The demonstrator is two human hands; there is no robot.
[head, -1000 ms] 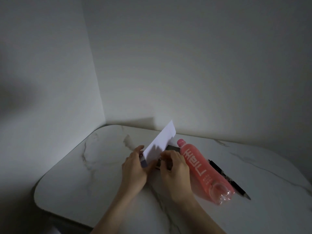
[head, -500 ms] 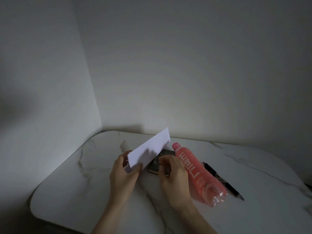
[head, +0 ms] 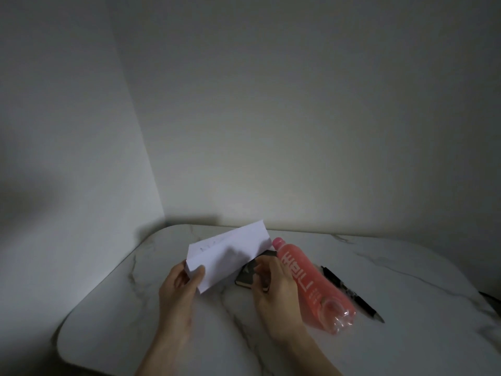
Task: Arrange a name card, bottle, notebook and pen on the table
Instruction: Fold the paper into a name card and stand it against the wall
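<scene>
The left hand pinches one folded card; the right hand grips one notebook. One bottle lies just right of the right hand, one pen beyond it.

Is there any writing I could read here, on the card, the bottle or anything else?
Pink bottle: large white characters run along its side, but they lie sideways and are too blurred to read.
White name card, held by the left hand: faint marks near its top edge, too dim to read.
Dark notebook and black pen: no text visible.
</scene>
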